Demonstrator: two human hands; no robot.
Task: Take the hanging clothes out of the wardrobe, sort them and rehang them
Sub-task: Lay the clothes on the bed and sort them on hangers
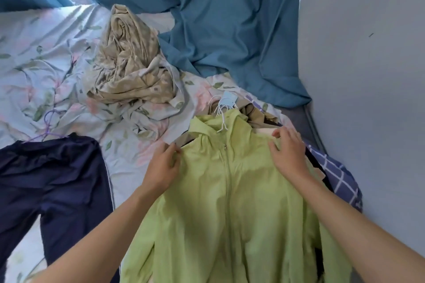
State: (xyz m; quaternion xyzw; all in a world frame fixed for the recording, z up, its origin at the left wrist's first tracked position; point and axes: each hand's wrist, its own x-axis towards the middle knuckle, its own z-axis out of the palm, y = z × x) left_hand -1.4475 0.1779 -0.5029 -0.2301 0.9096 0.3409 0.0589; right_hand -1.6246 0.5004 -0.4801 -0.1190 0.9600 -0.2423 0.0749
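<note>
1. Bed sheet, pale blue cotton with pink and green floral print (46, 57): covers the bed across the left and centre of the view, and carries all items listed below.
2. Dark navy trousers with an elastic waist and a thin white side stripe (55, 181): laid flat at the left, waistband toward the far side, legs running toward the near edge.
3. Thin purple hanger (49, 125): lies on the sheet just beyond the trouser waistband, its lower end touching the waistband.
4. Crumpled beige patterned cloth (128, 71): heaped on the sheet at centre-left, well apart from the trousers.
5. Left hand (162, 165): rests on the left shoulder of the jacket, fingers curled, the grip pinching the fabric at the shoulder edge.
6. Light green zip-front hooded jacket of thin fabric (232, 209): lies face up at centre-right, on top of a pile of other garments, hood toward the far side, zip closed.
7. White hanger hooks (222, 113): several bunched together at the jacket's hood, with a pale blue tag among them.
8. Right hand (288, 151): on the right shoulder of the jacket, fingers bent, the grip closed on the fabric there.
9. Teal curtain (225, 29): hangs behind, its hem pooling on the bed.
10. Blue cloth with white checks (340, 179): shows under the pile at the right, beside a pale grey wall (368, 75).
</note>
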